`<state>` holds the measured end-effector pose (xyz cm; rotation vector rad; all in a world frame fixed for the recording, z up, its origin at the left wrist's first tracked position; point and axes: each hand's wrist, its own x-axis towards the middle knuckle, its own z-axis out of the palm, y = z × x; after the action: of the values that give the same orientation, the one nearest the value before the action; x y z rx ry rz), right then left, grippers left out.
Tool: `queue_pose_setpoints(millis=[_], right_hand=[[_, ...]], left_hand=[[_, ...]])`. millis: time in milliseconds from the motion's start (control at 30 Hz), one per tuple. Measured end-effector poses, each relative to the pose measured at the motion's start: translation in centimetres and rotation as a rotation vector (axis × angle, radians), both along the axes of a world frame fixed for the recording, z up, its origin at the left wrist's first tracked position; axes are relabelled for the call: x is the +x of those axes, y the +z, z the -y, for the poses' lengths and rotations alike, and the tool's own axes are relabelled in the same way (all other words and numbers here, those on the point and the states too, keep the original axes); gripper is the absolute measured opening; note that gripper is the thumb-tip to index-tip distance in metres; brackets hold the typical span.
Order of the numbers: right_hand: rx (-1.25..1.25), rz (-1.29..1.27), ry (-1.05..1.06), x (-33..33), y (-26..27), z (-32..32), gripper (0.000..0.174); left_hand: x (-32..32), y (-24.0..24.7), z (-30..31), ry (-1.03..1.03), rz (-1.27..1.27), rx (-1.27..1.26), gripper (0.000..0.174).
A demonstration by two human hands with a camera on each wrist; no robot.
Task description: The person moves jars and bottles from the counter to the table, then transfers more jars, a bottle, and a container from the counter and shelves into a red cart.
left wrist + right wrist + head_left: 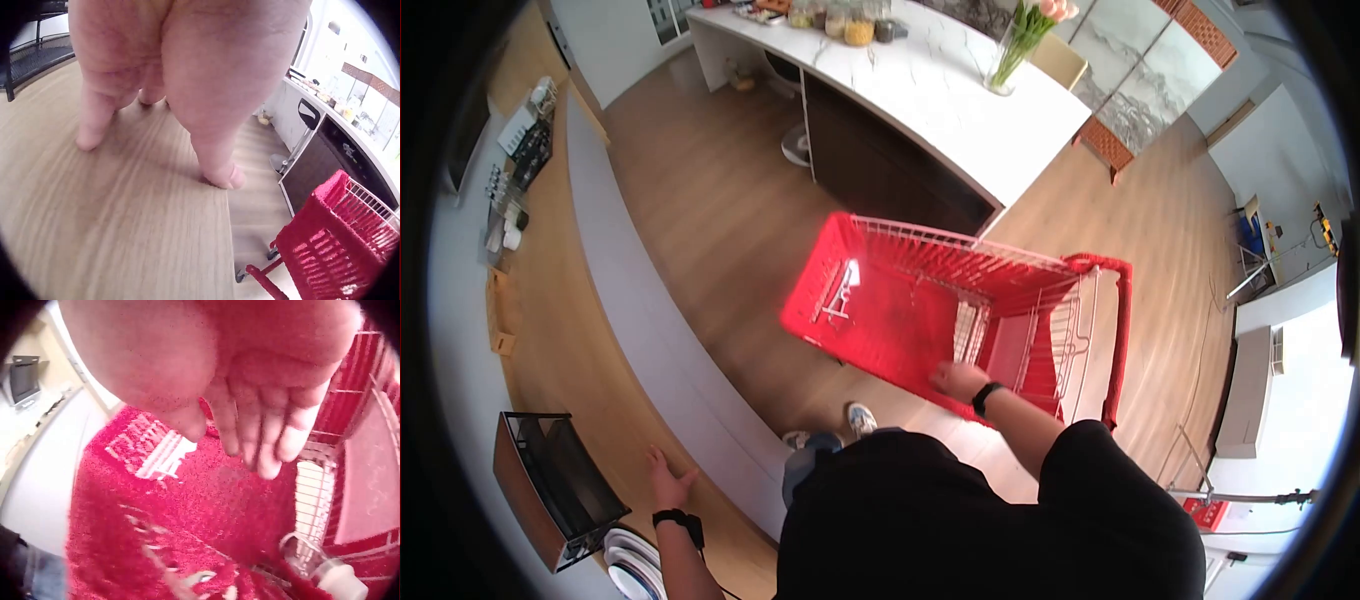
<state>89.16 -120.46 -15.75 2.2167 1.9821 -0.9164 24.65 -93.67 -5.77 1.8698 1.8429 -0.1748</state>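
My left hand (668, 485) rests on the light wooden counter (125, 231), with its fingertips and thumb touching the surface near the edge. It holds nothing. Beside it stands a black mesh rack (575, 475) with a brown side, and white plates (632, 560) stand close to the wrist. My right hand (960, 380) hangs over the near side of a red shopping cart (812, 280), palm inward, with loosely extended fingers (269, 440) and nothing in them. Low in the right wrist view is a clear container (306, 556) with a white cap (344, 584); my forearm hides that spot in the head view.
Beyond the cart stands a white marble-topped island (960, 120) with food jars (859, 30) and a vase of tulips (1010, 60). A stool (796, 145) is tucked beside it. Wooden floor (690, 190) runs between counter and island. A metal stand (1250, 495) reaches in at right.
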Motion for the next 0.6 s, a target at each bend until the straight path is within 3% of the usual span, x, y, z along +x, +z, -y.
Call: queue_pose_setpoints(millis=[33,100,167,200,300,333,367,400,467,500,533,600], right_hand=[[-0.109,-0.013,-0.248,-2.0,-0.7,-0.5,0.045],[-0.257,0.063,-0.049,-4.3,-1.2,-0.8,0.048],[-0.282,0.087,-0.229,-6.4,-0.7,-0.9,0.031],[-0.299,0.099,-0.238,-6.6,-0.1,-1.2,0.032],[-0.383,0.103,-0.111,-5.1,-1.5,-1.6,0.032],[-0.349,0.111,0.035,-4.0,-3.8,-1.1,0.033],[-0.381,0.08,-0.1,-3.6,-4.0,-1.3,0.034],[-0.363,0.049,-0.063,-2.0,-7.4,-1.0,0.04],[-0.345,0.097,-0.011,-1.4,-7.8,-2.0,0.043],[-0.363,0.144,0.161,2.6,-14.3,-2.1,0.048],[-0.33,0.164,0.124,4.1,-17.9,-2.7,0.053],[-0.368,0.131,0.073,2.5,-12.8,-3.0,0.054]], left_hand=[[0.5,0.4,0.1,-0.001,-0.032,0.0,0.124],[0.9,0.4,0.3,0.017,-0.021,0.03,0.123],[0.7,0.4,0.3,0.055,-0.021,0.05,0.123],[0.5,0.2,0.1,0.004,-0.027,0.017,0.122],[-0.3,-1.6,0.4,-0.044,0.034,0.06,0.118],[-0.6,-3.1,0.3,-0.114,-0.042,0.125,0.119],[0.2,-3.2,0.7,-0.048,-0.079,0.103,0.12],[-1.2,-7.1,0.7,0.086,0.144,0.107,0.122],[1.0,-4.5,0.7,0.063,-0.117,0.053,0.114],[1.2,-4.9,0.4,0.091,-0.101,0.068,0.112],[1.3,-5.6,-0.1,0.118,-0.085,0.084,0.11],[3.5,1.8,1.4,0.089,-0.185,0.039,0.092]])
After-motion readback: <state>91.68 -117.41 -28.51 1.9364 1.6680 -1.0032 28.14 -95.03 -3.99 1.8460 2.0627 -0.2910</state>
